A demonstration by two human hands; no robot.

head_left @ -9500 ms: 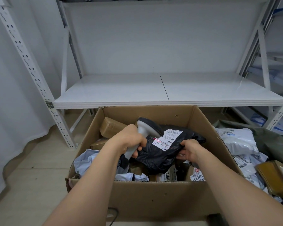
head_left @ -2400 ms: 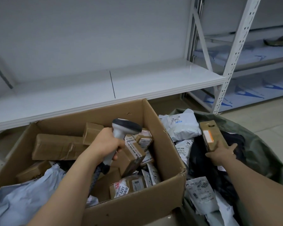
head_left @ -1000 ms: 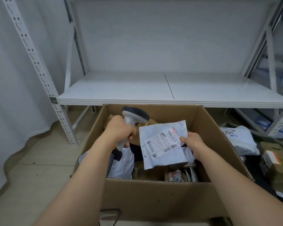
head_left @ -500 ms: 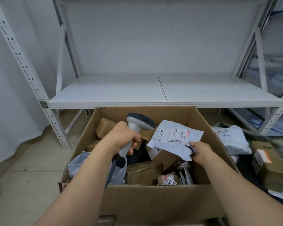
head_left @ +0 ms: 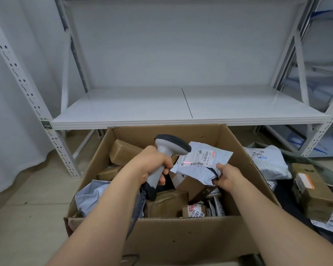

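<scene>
Left hand [head_left: 152, 166], fisted round the barcode scanner [head_left: 171, 144], should nudge its red beam right onto the barcode; right hand [head_left: 227, 176] pinches the grey mailer [head_left: 196, 170] taut.

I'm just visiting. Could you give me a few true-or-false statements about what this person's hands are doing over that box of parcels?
1. The left hand grips a grey scanner. True.
2. The right hand holds a black bag. False: it holds a pale mailer bag.
3. A red line falls on the mailer bag's label. True.
4. The cardboard box stands on the shelf. False: it sits lower, in front of the shelf.
</scene>
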